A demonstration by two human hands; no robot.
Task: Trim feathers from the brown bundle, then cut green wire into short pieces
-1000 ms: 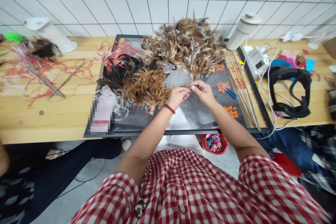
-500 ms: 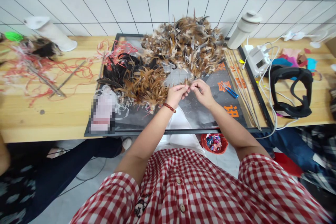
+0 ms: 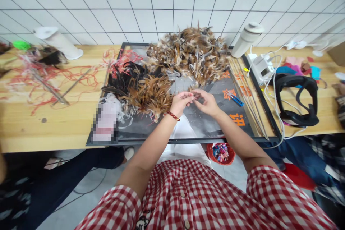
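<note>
My left hand (image 3: 182,104), with a beaded bracelet at its wrist, is closed in a pinch. My right hand (image 3: 207,102) meets it fingertip to fingertip, also pinching. Small brown feather tips (image 3: 190,88) rise just beyond the fingers; most of what lies between them is hidden. Left of my hands is a bundle of brown feathers (image 3: 149,91), with black feathers (image 3: 126,79) at its far side. A large heap of brown and whitish feathers (image 3: 192,54) lies behind my hands. Blue thread snips (image 3: 235,99) lie on the dark board (image 3: 212,129) to the right.
Thin sticks (image 3: 249,100) lie along the board's right side. Beyond are a white bottle (image 3: 247,39), a power strip (image 3: 260,67) with cables, and a black headset (image 3: 296,100). Tangled red string (image 3: 81,75) covers the left. A red basket (image 3: 229,158) stands below the table edge; people sit either side.
The view has tilted slightly upward, so everything sits lower in the picture. My hands stay together, and the right fingers have shifted a little around the pinched spot.
</note>
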